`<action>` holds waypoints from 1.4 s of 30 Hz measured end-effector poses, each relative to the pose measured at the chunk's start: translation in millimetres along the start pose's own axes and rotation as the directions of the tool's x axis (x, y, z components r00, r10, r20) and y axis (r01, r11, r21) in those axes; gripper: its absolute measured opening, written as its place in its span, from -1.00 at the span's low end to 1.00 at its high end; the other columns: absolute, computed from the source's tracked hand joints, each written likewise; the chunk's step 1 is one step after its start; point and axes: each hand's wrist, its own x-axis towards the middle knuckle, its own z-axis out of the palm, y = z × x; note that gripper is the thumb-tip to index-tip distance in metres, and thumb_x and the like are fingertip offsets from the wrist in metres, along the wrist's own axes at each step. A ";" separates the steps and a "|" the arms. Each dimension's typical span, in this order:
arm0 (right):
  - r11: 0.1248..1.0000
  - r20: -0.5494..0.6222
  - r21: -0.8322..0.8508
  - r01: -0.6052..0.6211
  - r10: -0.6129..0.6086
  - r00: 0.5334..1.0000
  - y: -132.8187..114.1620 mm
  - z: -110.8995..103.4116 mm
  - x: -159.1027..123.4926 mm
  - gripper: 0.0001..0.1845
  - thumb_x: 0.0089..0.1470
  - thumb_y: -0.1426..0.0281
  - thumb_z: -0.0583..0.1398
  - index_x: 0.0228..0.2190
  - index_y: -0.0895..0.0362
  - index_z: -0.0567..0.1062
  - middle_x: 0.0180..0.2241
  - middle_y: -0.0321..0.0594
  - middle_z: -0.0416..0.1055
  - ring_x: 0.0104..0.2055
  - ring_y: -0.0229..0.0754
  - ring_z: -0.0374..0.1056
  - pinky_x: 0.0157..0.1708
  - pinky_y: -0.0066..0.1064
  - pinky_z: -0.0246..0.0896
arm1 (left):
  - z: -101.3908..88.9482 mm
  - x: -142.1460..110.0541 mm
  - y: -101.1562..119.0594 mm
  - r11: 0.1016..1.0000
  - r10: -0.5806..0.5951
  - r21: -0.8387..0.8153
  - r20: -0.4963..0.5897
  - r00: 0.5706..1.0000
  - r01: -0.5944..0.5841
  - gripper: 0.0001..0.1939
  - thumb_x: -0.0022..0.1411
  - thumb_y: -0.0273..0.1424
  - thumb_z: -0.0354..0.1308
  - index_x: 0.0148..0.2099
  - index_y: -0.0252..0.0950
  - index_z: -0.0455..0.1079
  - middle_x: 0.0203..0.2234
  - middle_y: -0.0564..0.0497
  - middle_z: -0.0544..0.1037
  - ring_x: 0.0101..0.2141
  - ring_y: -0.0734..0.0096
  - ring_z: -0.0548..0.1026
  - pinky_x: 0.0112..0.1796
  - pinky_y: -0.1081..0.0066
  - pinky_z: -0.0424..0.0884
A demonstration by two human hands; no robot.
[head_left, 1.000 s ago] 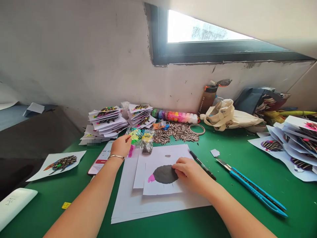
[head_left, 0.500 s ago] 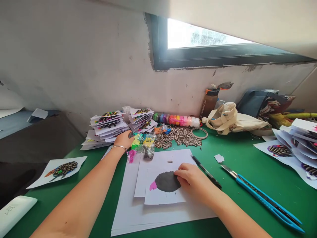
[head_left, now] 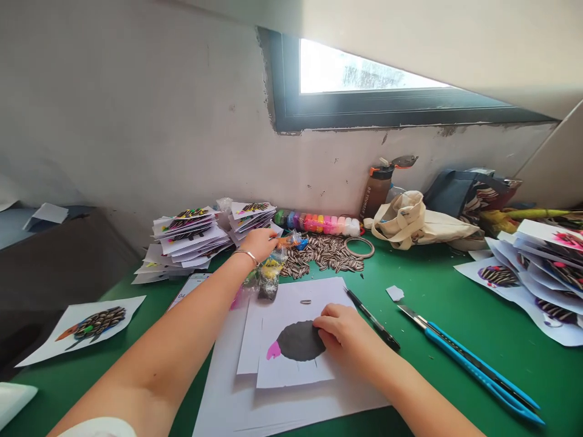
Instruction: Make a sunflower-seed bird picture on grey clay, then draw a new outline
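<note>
- Left hand has reached past the yellow packet to the orange packet beside its fingers; whether they grip, I cannot tell.
- Right hand stays, fingers bent against the black disc on their left; pinch unclear.
- Disc unaltered; only the reach has progressed.

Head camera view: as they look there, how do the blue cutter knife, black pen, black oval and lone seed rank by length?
Largest to smallest, by visible length:
1. Blue cutter knife
2. Black pen
3. Black oval
4. Lone seed, by far the smallest
</note>
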 end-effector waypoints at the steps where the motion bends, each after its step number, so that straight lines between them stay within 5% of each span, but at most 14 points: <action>1: 1.000 0.010 -0.014 -0.006 0.006 1.000 -0.3 0.0 0.2 -0.73 0.12 0.56 0.08 -0.44 0.12 0.55 -0.42 -0.19 0.36 -0.34 -0.19 0.29 -0.33 -0.41 0.12 | 7.2 9.1 8.6 1.000 0.029 -0.003 0.033 0.999 -0.029 -0.70 0.32 -0.29 0.09 0.05 -0.28 0.34 -0.01 -0.10 0.42 -0.11 0.24 0.46 -0.12 0.16 0.44; 7: 0.996 0.070 -0.076 -0.056 0.061 0.996 -3.1 -1.3 2.2 -0.76 0.10 0.59 0.08 -0.45 0.13 0.51 -0.37 -0.20 0.39 -0.31 -0.19 0.28 -0.30 -0.39 0.10 | 43.0 42.8 29.4 0.998 0.027 -0.057 0.104 0.994 -0.021 -0.68 0.31 -0.30 0.10 0.08 -0.30 0.31 -0.01 -0.11 0.41 -0.11 0.24 0.46 -0.14 0.15 0.45; 13: 0.995 0.071 -0.066 -0.072 0.077 0.995 -2.5 -2.8 3.0 -0.79 0.07 0.58 0.09 -0.49 0.14 0.48 -0.36 -0.21 0.40 -0.31 -0.20 0.27 -0.31 -0.39 0.09 | 21.1 44.8 30.6 0.964 -0.049 -0.263 -0.005 0.999 0.046 -0.68 0.31 -0.30 0.10 0.07 -0.29 0.32 -0.01 -0.11 0.42 -0.11 0.24 0.46 -0.13 0.15 0.45; 15: 0.997 0.053 -0.058 -0.055 0.058 0.997 -1.1 -1.9 2.7 -0.79 0.05 0.60 0.10 -0.50 0.14 0.48 -0.36 -0.20 0.41 -0.31 -0.20 0.28 -0.32 -0.40 0.09 | 3.4 32.8 32.7 0.924 -0.051 -0.381 -0.056 0.997 0.026 -0.71 0.25 -0.23 0.13 -0.12 -0.33 0.49 -0.16 -0.15 0.55 -0.09 0.07 0.47 -0.12 0.20 0.42; 20: 1.000 -0.023 -0.009 -0.030 0.030 0.999 4.7 -0.9 0.3 -0.73 0.10 0.56 0.06 -0.48 0.11 0.51 -0.45 -0.23 0.40 -0.39 -0.22 0.30 -0.40 -0.43 0.10 | -27.2 -44.9 40.8 0.747 0.013 -0.662 -0.073 0.997 -0.058 -0.53 0.19 -0.07 0.09 -0.14 -0.40 0.50 -0.31 -0.13 0.61 -0.29 0.18 0.56 -0.28 0.28 0.49; 21: 0.999 -0.064 0.034 -0.038 0.040 0.997 6.0 -1.5 -0.3 -0.72 0.11 0.54 0.05 -0.44 0.10 0.53 -0.44 -0.23 0.41 -0.39 -0.23 0.30 -0.40 -0.43 0.12 | -28.1 -64.9 42.7 0.692 0.034 -0.720 -0.052 0.998 -0.061 -0.52 0.18 -0.05 0.09 -0.18 -0.40 0.50 -0.38 -0.11 0.60 -0.36 0.23 0.56 -0.32 0.29 0.49; 23: 0.988 -0.171 0.143 -0.055 0.079 0.982 7.8 -3.6 -0.9 -0.73 0.14 0.48 0.05 -0.33 0.09 0.55 -0.38 -0.20 0.44 -0.36 -0.22 0.34 -0.36 -0.41 0.18 | -25.6 -102.4 45.9 0.414 0.114 -0.910 0.086 0.990 0.032 -0.57 0.11 -0.06 0.20 -0.29 -0.38 0.49 -0.47 -0.07 0.57 -0.45 0.29 0.53 -0.36 0.28 0.48; 27: 0.881 -0.313 0.447 -0.154 0.315 0.896 0.3 -11.6 1.8 -0.75 0.11 0.30 0.12 -0.30 0.13 0.57 -0.32 -0.14 0.50 -0.29 -0.14 0.39 -0.27 -0.31 0.28 | -13.0 -151.6 46.9 0.246 0.078 -0.952 0.208 0.975 0.183 -0.65 0.02 -0.13 0.32 -0.35 -0.36 0.51 -0.50 -0.04 0.55 -0.46 0.37 0.48 -0.40 0.37 0.43; 31: 0.705 -0.244 0.682 -0.195 0.471 0.848 -27.0 -21.5 9.5 -0.66 0.06 0.22 0.16 -0.20 0.16 0.54 -0.30 -0.14 0.50 -0.32 -0.14 0.39 -0.29 -0.28 0.34 | -2.6 -168.4 41.0 0.203 0.084 -0.951 0.252 0.964 0.231 -0.68 0.05 -0.17 0.31 -0.26 -0.33 0.54 -0.45 -0.03 0.57 -0.45 0.38 0.47 -0.38 0.40 0.41; 37: 0.787 -0.263 0.597 -0.156 0.376 0.888 -65.6 -18.3 22.8 -0.74 0.06 0.29 0.15 -0.22 0.12 0.50 -0.25 -0.17 0.49 -0.26 -0.15 0.40 -0.24 -0.32 0.33 | 8.2 -171.8 35.4 0.136 0.059 -0.964 0.239 0.969 0.229 -0.66 0.01 -0.14 0.32 -0.31 -0.34 0.52 -0.54 0.01 0.51 -0.53 0.39 0.43 -0.46 0.40 0.41; 42: 0.840 -0.251 0.527 -0.130 0.301 0.920 -60.9 1.6 26.0 -0.76 0.09 0.32 0.11 -0.21 0.10 0.49 -0.22 -0.16 0.48 -0.21 -0.15 0.38 -0.18 -0.32 0.31 | 14.7 -168.8 33.5 0.129 0.044 -0.960 0.255 0.966 0.248 -0.65 -0.02 -0.12 0.32 -0.34 -0.33 0.52 -0.56 0.02 0.49 -0.53 0.36 0.44 -0.50 0.39 0.40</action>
